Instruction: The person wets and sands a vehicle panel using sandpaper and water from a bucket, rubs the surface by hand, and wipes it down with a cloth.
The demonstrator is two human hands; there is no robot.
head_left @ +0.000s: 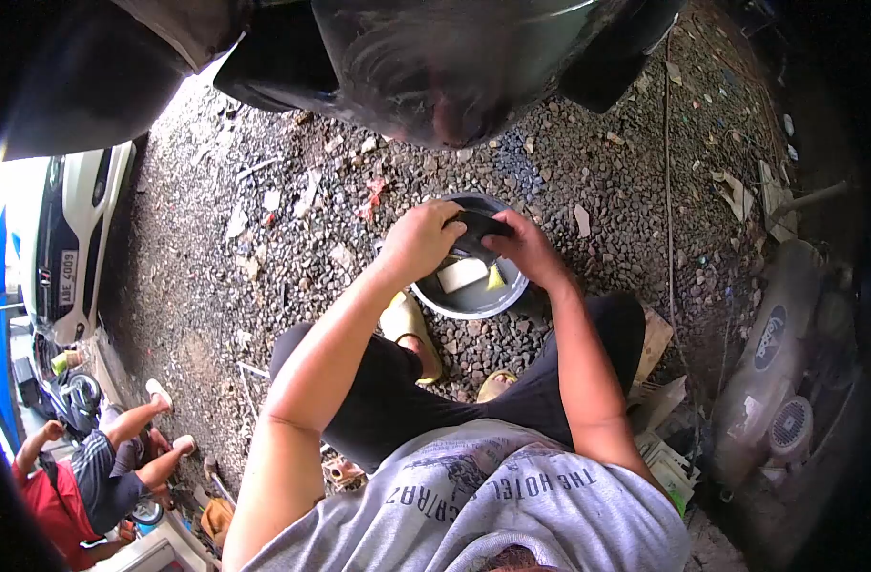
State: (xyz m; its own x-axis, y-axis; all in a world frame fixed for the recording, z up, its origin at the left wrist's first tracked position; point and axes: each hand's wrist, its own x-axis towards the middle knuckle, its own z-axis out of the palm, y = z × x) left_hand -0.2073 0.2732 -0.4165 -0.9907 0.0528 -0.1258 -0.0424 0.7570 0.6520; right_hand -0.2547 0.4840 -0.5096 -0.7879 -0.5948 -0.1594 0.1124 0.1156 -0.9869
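A round grey basin [474, 313] stands on the gravel between my feet, with cloudy liquid in it. Over its far half, my left hand [420, 238] and my right hand [532, 252] are both closed on a flat dark piece [473, 232], one at each side. What that piece is, I cannot make out. In the basin, just below my fingers, lie a white block [463, 275] and a small yellow piece [495, 277].
A dark, smeared vehicle panel [426, 76] hangs close overhead. Gravel [302, 181] surrounds the basin. A white car [78, 229] and a person in red [63, 486] are at left. A dusty grey motorcycle part [764, 353] lies at right, beside a thin cord [670, 191].
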